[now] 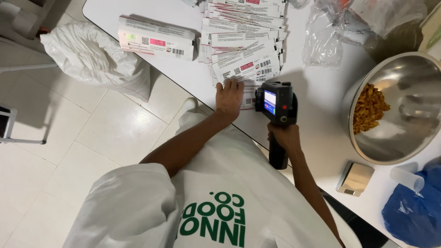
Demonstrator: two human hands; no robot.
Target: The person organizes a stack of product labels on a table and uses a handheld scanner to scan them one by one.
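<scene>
The right hand (285, 137) is wrapped tight round the handle of a black printer gun (275, 103) with a small lit screen. Just left of it, the left hand (229, 95) lies flat and open, holding nothing, pressing down the nearest flat packet (248, 97) on the white bench (317, 92). To do this well, I think the packet should be kept still and the gun level — no wobble. Past the left hand, more packets (245, 43) lie spread in a row. Far right of the gun, a big metal bowl (399, 151) holds orange-brown snack pieces (369, 108).
</scene>
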